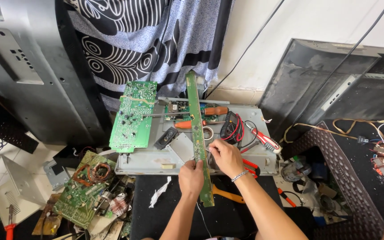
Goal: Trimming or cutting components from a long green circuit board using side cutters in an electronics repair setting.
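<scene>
A long narrow green circuit strip (196, 120) runs from the wall down over a grey metal chassis (147, 158) toward me. My left hand (191, 178) grips the strip near its lower end. My right hand (226, 156) pinches at the strip's right edge about midway, and I cannot tell whether it holds a small part. A bead bracelet sits on the right wrist.
On the chassis lie a green circuit board (133, 116), a small black speaker (166, 138), orange-handled screwdrivers (214, 110), a tape roll (208, 133) and a multimeter (233, 126) with red leads. Scrap boards (83, 195) pile at lower left. Screen panels lean left and right.
</scene>
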